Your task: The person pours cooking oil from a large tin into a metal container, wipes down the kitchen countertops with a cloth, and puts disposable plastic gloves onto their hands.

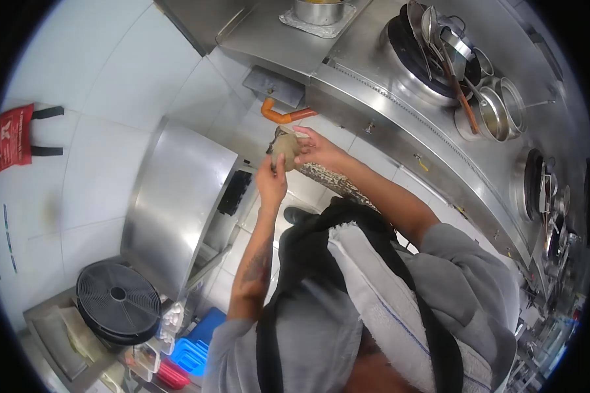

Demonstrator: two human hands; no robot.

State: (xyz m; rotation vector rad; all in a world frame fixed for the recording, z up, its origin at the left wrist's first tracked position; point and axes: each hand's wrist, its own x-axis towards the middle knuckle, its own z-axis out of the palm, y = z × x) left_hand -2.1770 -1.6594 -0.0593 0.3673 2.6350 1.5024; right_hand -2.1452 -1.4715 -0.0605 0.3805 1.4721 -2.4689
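Note:
Between my two hands is a greenish-tan cloth-like bundle [285, 149] with a darker edge on its left. My left hand [272, 180] holds it from below and the left, thumb against its surface. On its right side, my right hand [316, 149] grips it with bent fingers. A patterned brown-and-cream strip [334, 181] runs below my right forearm; whether it joins the bundle cannot be made out. An orange pipe [284, 116] is just beyond the hands.
A steel counter [367, 98] with pans [491, 118] and utensils runs along the right. At left stand a steel cabinet [177, 196], a round black fan-like grille [118, 298] and a blue container [189, 355]. A pot [318, 12] sits at the top.

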